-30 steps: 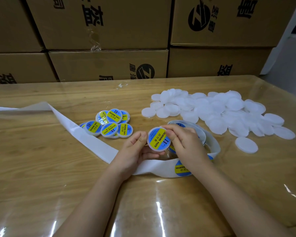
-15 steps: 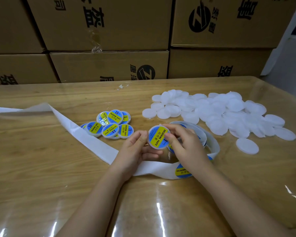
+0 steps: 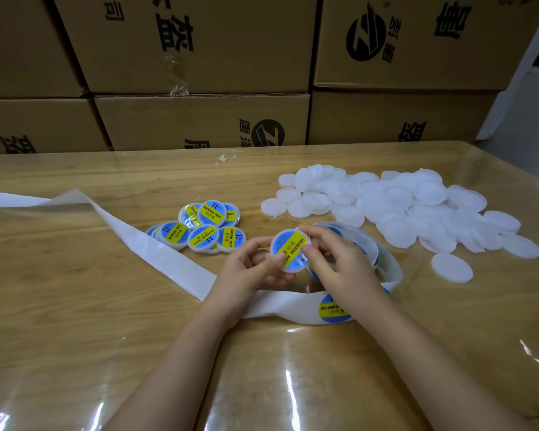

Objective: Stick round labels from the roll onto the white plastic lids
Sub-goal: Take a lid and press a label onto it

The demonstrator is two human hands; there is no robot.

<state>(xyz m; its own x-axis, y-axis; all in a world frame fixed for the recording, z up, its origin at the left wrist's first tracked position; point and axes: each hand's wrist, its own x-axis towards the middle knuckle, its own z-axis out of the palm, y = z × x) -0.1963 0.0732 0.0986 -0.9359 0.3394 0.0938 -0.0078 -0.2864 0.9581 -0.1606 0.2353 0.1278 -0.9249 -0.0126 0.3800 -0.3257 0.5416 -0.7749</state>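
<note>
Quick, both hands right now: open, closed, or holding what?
Left hand: pinching the labelled lid at its lower edge.
Right hand: pinching the same lid, thumb on its label.

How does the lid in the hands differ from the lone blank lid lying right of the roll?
The held lid carries a blue-and-yellow label; the lone lid is bare white. The held lid is off the table, tilted, pinched between the left hand and the right hand; the lone lid lies flat on the table, untouched. Both are round white plastic discs.
</note>
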